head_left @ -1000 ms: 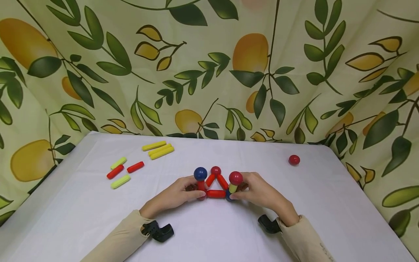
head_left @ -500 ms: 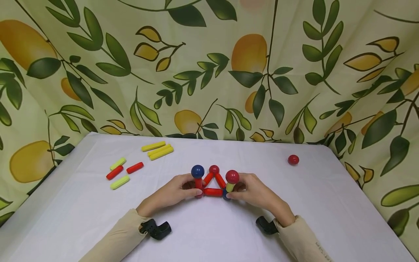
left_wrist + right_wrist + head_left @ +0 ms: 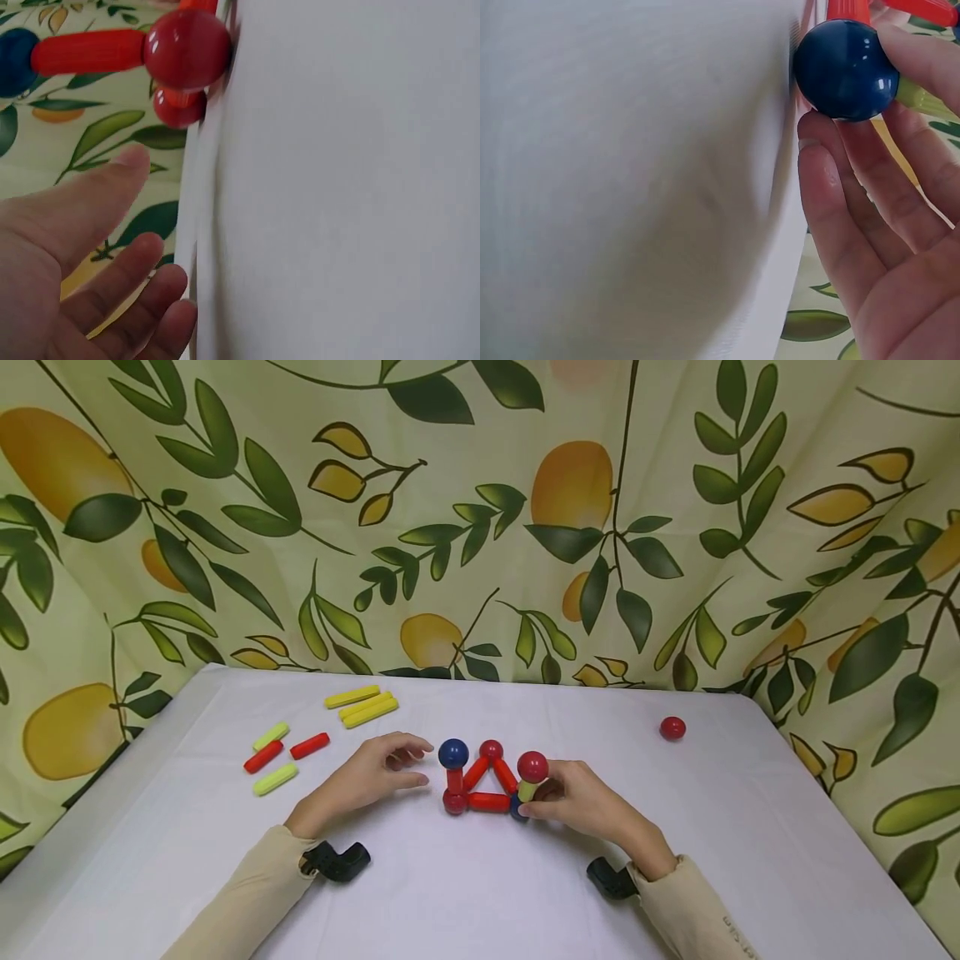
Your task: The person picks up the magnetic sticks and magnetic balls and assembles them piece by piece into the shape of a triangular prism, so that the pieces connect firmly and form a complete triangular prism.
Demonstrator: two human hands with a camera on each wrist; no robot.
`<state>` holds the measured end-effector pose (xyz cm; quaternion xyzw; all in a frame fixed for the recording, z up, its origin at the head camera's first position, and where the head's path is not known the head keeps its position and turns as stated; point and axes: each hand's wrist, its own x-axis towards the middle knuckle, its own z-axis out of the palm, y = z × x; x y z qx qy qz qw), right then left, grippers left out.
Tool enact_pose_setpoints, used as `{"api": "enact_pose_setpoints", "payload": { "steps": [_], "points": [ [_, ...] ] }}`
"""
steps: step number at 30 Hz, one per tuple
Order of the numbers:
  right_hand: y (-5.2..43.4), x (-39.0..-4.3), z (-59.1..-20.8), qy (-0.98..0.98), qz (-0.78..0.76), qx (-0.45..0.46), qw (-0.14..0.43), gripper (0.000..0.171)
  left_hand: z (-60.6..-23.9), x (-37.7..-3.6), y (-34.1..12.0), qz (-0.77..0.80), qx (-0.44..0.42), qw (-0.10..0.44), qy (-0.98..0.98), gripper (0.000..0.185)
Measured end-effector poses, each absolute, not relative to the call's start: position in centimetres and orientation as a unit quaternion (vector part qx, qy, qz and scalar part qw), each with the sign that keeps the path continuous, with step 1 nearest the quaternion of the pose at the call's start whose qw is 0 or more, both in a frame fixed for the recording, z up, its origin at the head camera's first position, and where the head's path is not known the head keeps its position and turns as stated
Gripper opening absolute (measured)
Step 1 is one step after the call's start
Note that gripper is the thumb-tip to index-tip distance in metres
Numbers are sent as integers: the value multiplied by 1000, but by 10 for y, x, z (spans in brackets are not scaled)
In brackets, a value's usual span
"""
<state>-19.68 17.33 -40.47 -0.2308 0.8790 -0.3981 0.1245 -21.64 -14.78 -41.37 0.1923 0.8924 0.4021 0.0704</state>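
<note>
A triangle of red magnetic rods (image 3: 489, 802) lies flat on the white table, joined by balls at its corners. At the near left corner a red ball (image 3: 454, 802) bears an upright red rod (image 3: 454, 780) topped with a blue ball (image 3: 453, 753). My left hand (image 3: 375, 774) is just left of it, fingers apart and touching nothing. My right hand (image 3: 588, 806) holds the near right corner, thumb and fingers about a lower blue ball (image 3: 846, 71) and the base of a yellow-green rod (image 3: 527, 791). A red ball (image 3: 532, 767) caps that rod. Another red ball (image 3: 491, 750) forms the far corner.
Several yellow rods (image 3: 352, 696) lie at the back left of the table (image 3: 465, 893). Nearer are loose red rods (image 3: 310, 745) and short yellow-green rods (image 3: 275, 779). One loose red ball (image 3: 672, 728) sits far right. A leaf-and-fruit patterned curtain (image 3: 480, 568) hangs behind.
My left hand has let go of the near left corner and drawn back to the left; the upright rod and its blue ball stay standing. My right hand keeps its hold.
</note>
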Motion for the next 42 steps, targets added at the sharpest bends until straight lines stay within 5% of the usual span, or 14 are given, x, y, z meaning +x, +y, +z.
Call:
{"api": "enact_pose_setpoints", "payload": {
  "steps": [22, 42],
  "points": [
    [176, -199, -409, 877, -404, -211, 150, 26, -411, -232, -187, 355, 77, -104, 926, 35],
    [174, -199, -409, 876, -405, -211, 153, 27, -415, -238, -192, 309, 75, -72, 945, 37]
  ]
}}
